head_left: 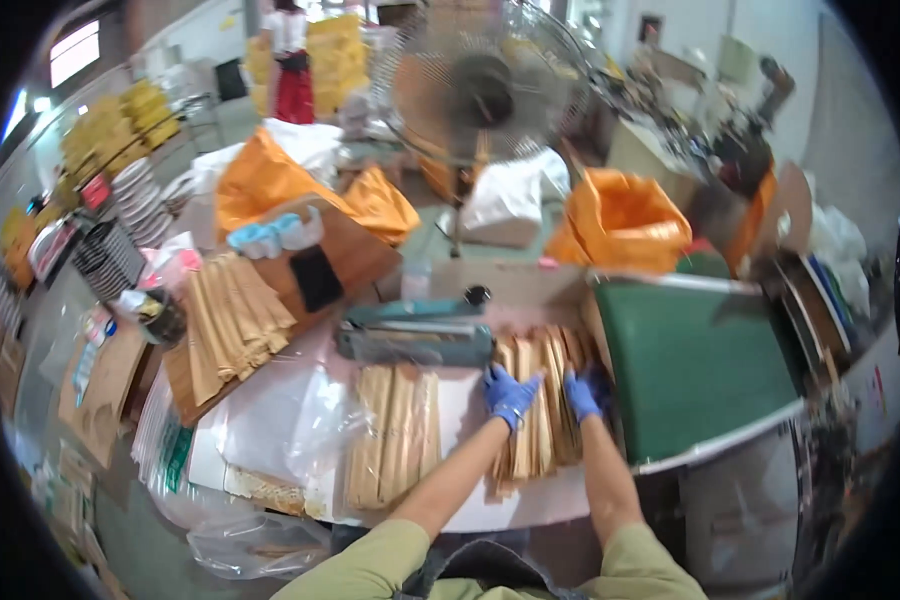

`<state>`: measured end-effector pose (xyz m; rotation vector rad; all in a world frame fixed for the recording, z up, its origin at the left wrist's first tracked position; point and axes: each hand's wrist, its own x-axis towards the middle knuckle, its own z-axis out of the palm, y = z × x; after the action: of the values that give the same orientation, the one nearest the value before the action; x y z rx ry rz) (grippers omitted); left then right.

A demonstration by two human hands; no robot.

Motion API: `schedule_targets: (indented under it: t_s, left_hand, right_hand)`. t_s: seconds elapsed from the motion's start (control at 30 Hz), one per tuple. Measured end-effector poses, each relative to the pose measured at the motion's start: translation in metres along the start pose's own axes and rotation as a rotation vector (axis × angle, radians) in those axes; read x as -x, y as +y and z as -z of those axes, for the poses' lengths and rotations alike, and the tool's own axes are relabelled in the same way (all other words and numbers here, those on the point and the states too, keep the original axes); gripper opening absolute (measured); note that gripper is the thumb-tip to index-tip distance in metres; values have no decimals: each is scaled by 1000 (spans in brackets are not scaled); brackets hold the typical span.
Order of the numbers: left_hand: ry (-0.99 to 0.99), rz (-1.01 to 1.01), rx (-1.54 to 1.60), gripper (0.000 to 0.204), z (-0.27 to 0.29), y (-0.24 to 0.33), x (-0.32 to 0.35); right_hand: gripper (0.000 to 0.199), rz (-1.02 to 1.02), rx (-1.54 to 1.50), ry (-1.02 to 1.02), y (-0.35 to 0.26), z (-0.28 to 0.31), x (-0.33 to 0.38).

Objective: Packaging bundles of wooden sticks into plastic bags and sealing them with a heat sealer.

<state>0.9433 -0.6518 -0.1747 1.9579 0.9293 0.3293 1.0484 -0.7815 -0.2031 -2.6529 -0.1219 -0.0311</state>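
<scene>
My left hand [511,394], in a blue glove, presses against the left side of a bundle of long tan paper packets [538,433]. My right hand [582,396], gloved alike, bears on the bundle's right side, so the packets stand between both hands. Fingers on the right hand are partly hidden and blurred. Just left lies a second group of tan packets in a clear plastic bag [394,435]. Beyond that bag sits a teal bag sealer [415,332] with a long arm.
A green conveyor belt [705,365] runs on the right. On the left, a brown board [345,250] bears more tan packets [230,320] and a black phone [315,278]. Clear plastic bags [285,420] lie nearer. A fan [482,90] and an orange sack [625,215] stand behind; a person [292,60] is farther back.
</scene>
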Motion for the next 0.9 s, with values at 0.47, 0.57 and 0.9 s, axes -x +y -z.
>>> schedule_targets:
  t_s: [0.47,0.57,0.9]
  left_hand:
    - [-481,-354,917,98,162,7,65]
    - [-513,-640,666,117,205,25,81]
    - [-600,-792,764,117,192,25,102]
  right_hand:
    - [71,242,-1560,-681,-109,99,156]
    - [80,482,-1421,-733,-111,135,157]
    - [88,1058,-1173,-354,-132,169,179]
